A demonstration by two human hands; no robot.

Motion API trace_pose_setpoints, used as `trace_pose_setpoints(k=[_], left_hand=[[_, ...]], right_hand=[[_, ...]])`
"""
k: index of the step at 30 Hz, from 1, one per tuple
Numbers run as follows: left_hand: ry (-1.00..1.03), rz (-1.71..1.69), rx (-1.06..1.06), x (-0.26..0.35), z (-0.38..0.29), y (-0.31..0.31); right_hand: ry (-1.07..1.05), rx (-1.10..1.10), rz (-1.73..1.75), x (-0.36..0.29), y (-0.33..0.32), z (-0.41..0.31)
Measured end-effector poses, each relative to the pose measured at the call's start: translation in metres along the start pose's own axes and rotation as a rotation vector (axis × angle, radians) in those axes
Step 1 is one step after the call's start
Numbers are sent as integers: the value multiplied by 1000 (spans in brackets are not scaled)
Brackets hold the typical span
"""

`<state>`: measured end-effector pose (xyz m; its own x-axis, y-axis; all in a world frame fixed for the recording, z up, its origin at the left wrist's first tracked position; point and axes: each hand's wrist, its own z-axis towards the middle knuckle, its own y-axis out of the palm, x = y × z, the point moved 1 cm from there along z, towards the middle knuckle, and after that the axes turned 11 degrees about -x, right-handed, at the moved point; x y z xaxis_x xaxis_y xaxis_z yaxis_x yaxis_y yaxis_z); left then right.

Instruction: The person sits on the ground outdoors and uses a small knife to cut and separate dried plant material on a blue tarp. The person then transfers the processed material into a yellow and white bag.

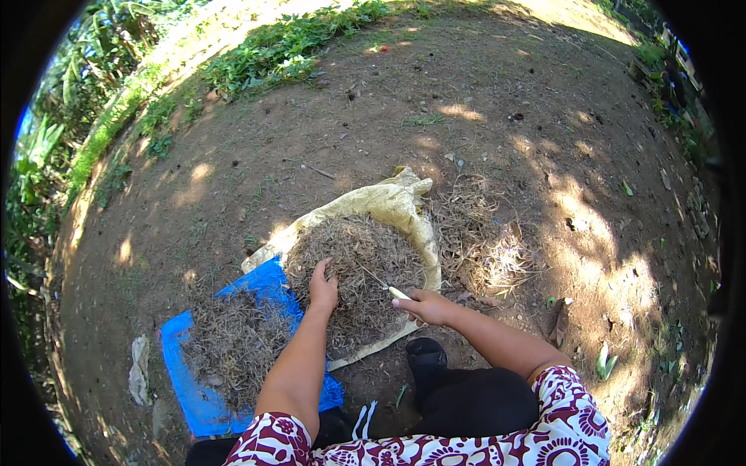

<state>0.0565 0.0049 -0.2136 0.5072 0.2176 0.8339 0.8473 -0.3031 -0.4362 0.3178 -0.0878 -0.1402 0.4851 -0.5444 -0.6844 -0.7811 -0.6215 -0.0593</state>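
A heap of dry chopped plant matter (361,250) lies on a pale woven sack (428,244) spread on the ground before me. My right hand (428,307) grips the light handle of a thin-bladed tool, probably a knife (398,293), whose blade points up and left over the heap. At the heap's left side is my left hand (323,288), its thumb and fingertips at the dry stalks; whether it holds any is unclear. To the left, a blue woven sheet (204,402) carries a second heap of dry stalks (239,343), partly behind my left forearm.
Loose dry grass (478,239) lies right of the sack. A crumpled whitish scrap (140,370) is left of the blue sheet. Low green plants (262,58) grow at the upper left. My shoe (426,352) is close to the sack's lower edge. A person (673,84) is at the far right.
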Motion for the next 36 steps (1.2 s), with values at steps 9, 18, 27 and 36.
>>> trace_pose_setpoints(k=[9,18,27,36], left_hand=[[-47,27,-4,3,-14,9],[-143,-388,26,14,-20,-5],[-87,-415,145,27,-22,-12],[-264,-143,233,15,-11,-6]], right_hand=[[-34,77,-183,-26,12,15],[-110,35,-146,-14,16,22],[-72,-74,-219,-31,1,30],[38,144,-277,-18,-35,21]])
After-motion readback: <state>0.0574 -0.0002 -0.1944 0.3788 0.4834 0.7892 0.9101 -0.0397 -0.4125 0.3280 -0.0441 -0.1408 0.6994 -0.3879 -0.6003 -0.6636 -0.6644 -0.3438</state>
